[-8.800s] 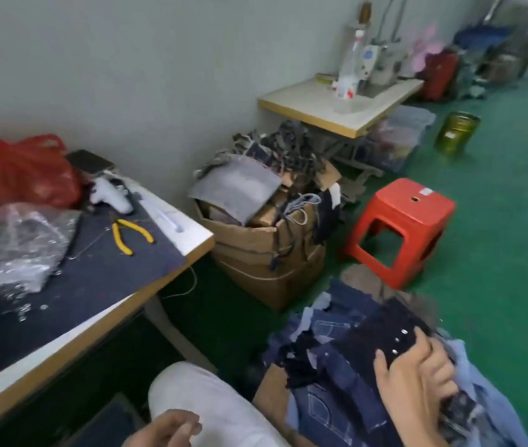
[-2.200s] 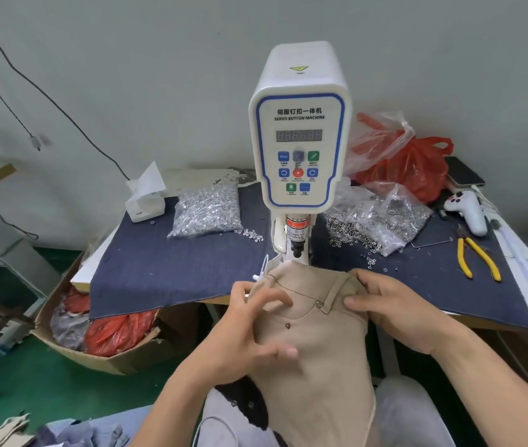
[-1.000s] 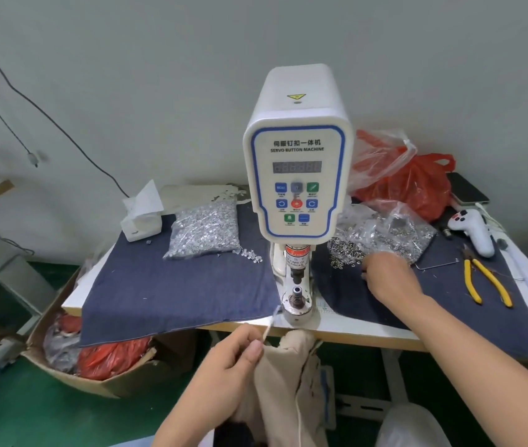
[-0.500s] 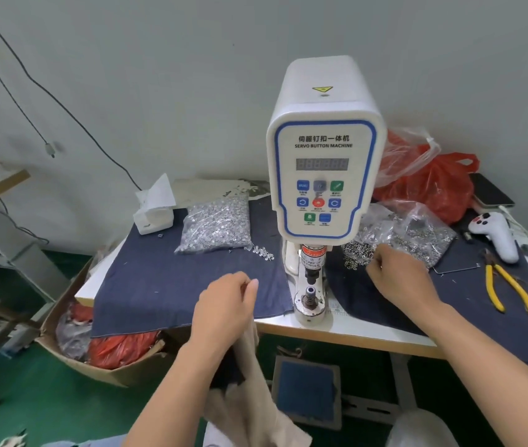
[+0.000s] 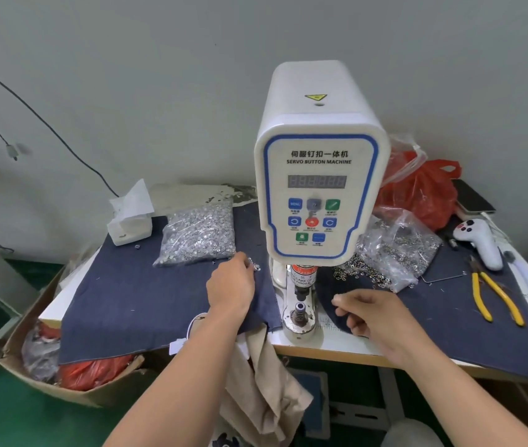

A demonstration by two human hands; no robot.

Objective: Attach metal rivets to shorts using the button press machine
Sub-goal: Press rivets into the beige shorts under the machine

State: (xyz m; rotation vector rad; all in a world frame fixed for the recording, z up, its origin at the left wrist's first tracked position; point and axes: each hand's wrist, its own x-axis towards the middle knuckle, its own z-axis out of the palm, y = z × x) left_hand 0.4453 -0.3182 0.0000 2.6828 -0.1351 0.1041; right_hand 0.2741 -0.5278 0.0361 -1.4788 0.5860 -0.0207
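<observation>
The person is sitting at the desk [image 5: 330,345] in front of the button press machine [image 5: 319,175], with both hands working either side of its lower die [image 5: 299,309].

The left hand [image 5: 230,287] is reaching onto the dark cloth toward a few loose rivets [image 5: 254,265] lying just beside the clear bag of rivets [image 5: 199,235]. Its fingers are curling down at that scatter; whether they are already pinching one cannot be told, since the knuckles are hiding the tips.

The right hand [image 5: 374,312] is hovering just right of the die, thumb and forefinger drawn together as if pinching something small. The piece itself is too small and blurred to confirm.

The shorts [image 5: 262,391] are hanging off the front edge of the desk under the left forearm, not yet on the die.

Handling judgement: the rivets look light, hard and smooth, likely to roll or skip if nudged. A fingertip pinch across the rim appears the soundest hold, one piece at a time. The shorts are soft and limp, sagging under their own weight; they would probably need holding close on both sides of the marked spot and pulling flat over the die. The press post carries a finger warning label [image 5: 303,279], so any hold belongs well clear of the punch.
</observation>
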